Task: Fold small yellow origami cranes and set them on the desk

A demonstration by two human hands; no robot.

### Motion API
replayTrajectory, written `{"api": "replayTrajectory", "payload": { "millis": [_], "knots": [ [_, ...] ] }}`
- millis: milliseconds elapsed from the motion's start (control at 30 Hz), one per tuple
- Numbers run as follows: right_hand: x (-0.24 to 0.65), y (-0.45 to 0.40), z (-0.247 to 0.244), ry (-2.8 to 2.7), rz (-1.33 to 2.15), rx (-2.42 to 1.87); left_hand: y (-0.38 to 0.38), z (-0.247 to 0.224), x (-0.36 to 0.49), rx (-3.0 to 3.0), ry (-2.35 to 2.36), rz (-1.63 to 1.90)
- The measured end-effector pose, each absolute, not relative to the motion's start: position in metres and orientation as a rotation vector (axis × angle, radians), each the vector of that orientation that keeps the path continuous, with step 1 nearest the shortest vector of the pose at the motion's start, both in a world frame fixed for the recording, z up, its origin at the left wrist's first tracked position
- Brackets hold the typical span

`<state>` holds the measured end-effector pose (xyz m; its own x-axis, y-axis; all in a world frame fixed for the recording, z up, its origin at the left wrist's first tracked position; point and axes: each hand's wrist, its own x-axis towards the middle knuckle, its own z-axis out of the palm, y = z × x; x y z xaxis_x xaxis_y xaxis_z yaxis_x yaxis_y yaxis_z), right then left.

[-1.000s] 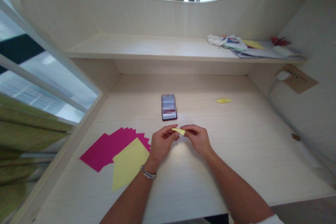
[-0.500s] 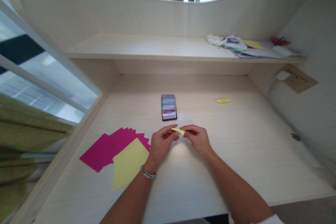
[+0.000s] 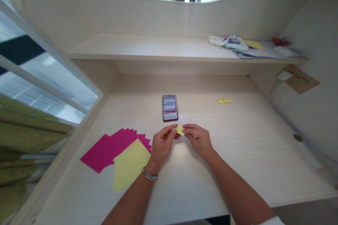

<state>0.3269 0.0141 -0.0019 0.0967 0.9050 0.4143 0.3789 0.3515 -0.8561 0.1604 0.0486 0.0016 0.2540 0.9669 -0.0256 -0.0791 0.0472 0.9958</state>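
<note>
Between the fingers of the left hand (image 3: 161, 145) and those of the right hand (image 3: 200, 141) is a small folded piece of yellow paper (image 3: 180, 131), held above the worktop (image 3: 185, 186). Work this fine seems best done with a light grip: one hand steadying an end while the other eases the layers along their creases, edges matched before any fold is pressed flat, since thin paper could wrinkle or tear if pulled hard. The left thumb and fingers are drawn together on the paper's left end; the right thumb and forefinger meet its right end, nearly together, with only the paper's thickness apparently between them. Which layers each pinch takes in is too small to make out, and the fingers behind the paper are partly hidden. Just beyond the hands lies a phone (image 3: 169, 108), its screen blurred. Near the left wrist, which wears a chain bracelet (image 3: 149, 174), a plain yellow sheet (image 3: 129, 168) overlaps a fan of magenta sheets (image 3: 113, 147). Well apart, towards the far right, rests a pointed yellow folded figure (image 3: 224, 101). Farther out, a shelf (image 3: 153, 46) bears loose papers (image 3: 236, 44) at its right end.
</note>
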Motion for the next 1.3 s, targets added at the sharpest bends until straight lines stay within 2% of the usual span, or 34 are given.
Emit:
{"api": "replayTrajectory", "payload": {
  "millis": [233,367,600,733,1000,1167,1300],
  "knots": [
    [0.3244,0.0175,0.0012,-1.154,0.914,-1.121,0.0501,0.0004,0.1643,1.149,0.969,1.082],
    [0.3224,0.0207,-0.0054,-0.969,1.108,-1.224,0.0495,-0.0020,0.1652,1.191,0.956,1.057],
    [0.3248,0.0213,-0.0033,-0.905,1.168,-1.220,0.0484,-0.0048,0.1622,1.354,1.001,1.024],
    [0.3237,0.0215,-0.0016,-0.890,1.178,-1.213,0.0464,-0.0030,0.1646,1.310,1.033,1.111],
    [0.3246,0.0202,-0.0023,-0.944,1.161,-1.237,0.0472,-0.0039,0.1674,1.111,1.013,1.071],
    [0.3282,0.0198,-0.0042,-1.015,1.140,-1.235,0.0463,0.0001,0.1648,1.317,1.087,1.083],
    [0.3307,0.0190,-0.0029,-1.120,1.194,-1.205,0.0461,-0.0009,0.1646,1.313,0.944,1.057]
  ]
}}
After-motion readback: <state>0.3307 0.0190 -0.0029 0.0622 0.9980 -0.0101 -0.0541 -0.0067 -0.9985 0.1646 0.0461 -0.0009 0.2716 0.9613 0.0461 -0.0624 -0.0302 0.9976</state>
